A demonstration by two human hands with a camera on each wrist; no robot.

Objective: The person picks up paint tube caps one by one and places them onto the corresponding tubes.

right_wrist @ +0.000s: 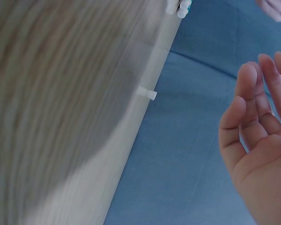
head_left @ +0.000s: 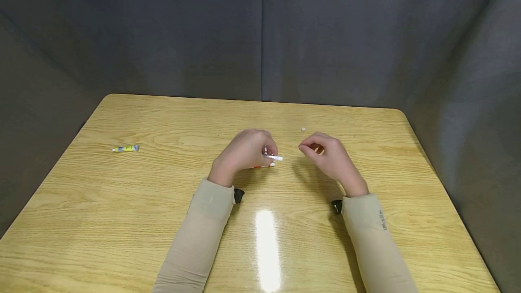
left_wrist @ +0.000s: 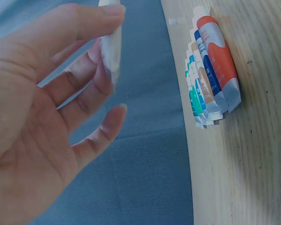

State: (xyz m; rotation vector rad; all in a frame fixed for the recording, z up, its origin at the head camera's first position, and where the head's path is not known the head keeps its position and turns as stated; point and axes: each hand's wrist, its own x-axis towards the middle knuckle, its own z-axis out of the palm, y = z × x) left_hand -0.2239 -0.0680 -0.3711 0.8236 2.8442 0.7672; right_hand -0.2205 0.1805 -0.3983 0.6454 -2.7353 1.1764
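Above the table, my left hand (head_left: 248,150) pinches a white paint tube (left_wrist: 111,51) between thumb and fingers; its white end (head_left: 279,158) points right in the head view. Under that hand lies a row of paint tubes side by side, with an orange-red tube (left_wrist: 220,56) nearest the left wrist camera and blue, tan and green ones behind. My right hand (head_left: 327,155) hovers to the right with its fingers loosely bent and nothing visible in them. Beyond it on the table stands a small white cap (head_left: 303,129).
A yellow paint tube (head_left: 126,148) lies by itself on the left part of the wooden table (head_left: 142,220). Dark curtains (head_left: 183,35) hang behind the table's far edge and along both sides.
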